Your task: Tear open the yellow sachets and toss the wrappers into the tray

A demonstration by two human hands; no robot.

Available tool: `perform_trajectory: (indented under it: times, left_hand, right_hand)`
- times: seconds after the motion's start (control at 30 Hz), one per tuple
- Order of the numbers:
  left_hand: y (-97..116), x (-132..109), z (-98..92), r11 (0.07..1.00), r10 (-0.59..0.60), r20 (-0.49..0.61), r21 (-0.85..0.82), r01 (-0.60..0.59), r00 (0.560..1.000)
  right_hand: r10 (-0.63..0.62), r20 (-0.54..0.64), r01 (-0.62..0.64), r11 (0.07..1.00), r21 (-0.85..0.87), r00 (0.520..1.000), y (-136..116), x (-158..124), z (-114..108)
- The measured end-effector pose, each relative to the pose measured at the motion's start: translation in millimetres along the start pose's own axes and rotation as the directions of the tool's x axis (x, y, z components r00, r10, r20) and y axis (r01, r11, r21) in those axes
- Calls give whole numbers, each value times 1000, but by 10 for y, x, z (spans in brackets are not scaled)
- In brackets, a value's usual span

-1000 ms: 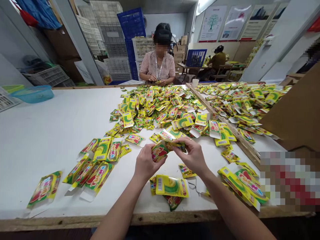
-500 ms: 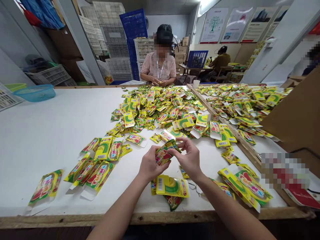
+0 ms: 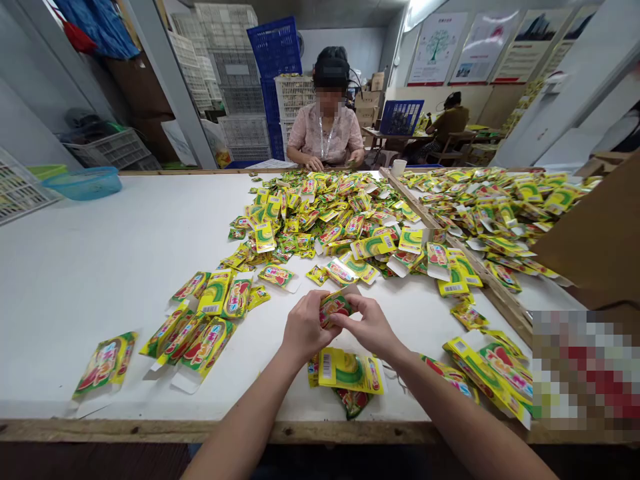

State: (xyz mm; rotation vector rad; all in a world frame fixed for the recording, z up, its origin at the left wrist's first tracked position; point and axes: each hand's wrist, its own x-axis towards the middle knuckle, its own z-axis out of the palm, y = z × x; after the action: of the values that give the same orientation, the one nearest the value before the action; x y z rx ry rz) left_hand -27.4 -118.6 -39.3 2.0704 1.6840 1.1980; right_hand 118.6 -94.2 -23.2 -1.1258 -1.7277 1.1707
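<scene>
My left grip [image 3: 304, 327] and right grip [image 3: 367, 327] close together, left forearm [image 3: 240, 417] and right forearm [image 3: 450, 413] angled inward over the worktop [image 3: 100, 267]

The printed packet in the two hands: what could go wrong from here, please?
The small printed packet is pinched between the left hand and right hand, so it might slip and fall onto the yellow packet lying just below, and get mixed with it. Firm pinching might also crease it.

A ceiling lamp [image 3: 425, 15] lights the room brightly and evenly; shadows stay faint, and the wide lens bends the edges.
</scene>
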Motion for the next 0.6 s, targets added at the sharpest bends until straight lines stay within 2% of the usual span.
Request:
perform_trajectory:
  times: [0.1,0.17,0.23,0.27,0.33,0.4,0.47,0.53,0.57,0.6]
  left_hand:
    - [33,34,-43,975,-106,-16,-197,100,994]
    - [41,49,-47,880,-223,105,-406,246,969]
    - [37,53,-20,737,-276,242,-568,367,930]
    - [32,51,3,682,-287,271,-616,395,919]
    - [17,44,50,637,-321,271,-648,419,907]
    - [-3,39,78,632,-337,317,-622,462,887]
    - [-28,45,72,648,-320,401,-569,507,859]
    - [-57,66,34,708,-303,407,-509,490,862]
    - [-74,81,9,747,-307,373,-476,464,876]
    - [-92,97,-17,785,-319,322,-438,439,891]
  right_hand:
    - [113,-78,-86,955,284,991,18,56,-71]
    - [152,-24,-132,918,375,988,7,73,-122]
    - [149,76,-167,904,393,986,9,63,-128]
    - [147,119,-183,901,394,982,25,50,-108]
    - [160,154,-209,894,397,975,90,30,-47]
    - [175,106,-203,900,386,979,173,67,-38]
    - [174,-35,-154,934,323,984,210,206,-206]
    - [110,-295,-67,986,152,949,138,435,-624]
    - [33,-463,-30,999,14,886,57,562,-912]
    - [-99,-634,6,989,-147,767,-46,680,-1223]
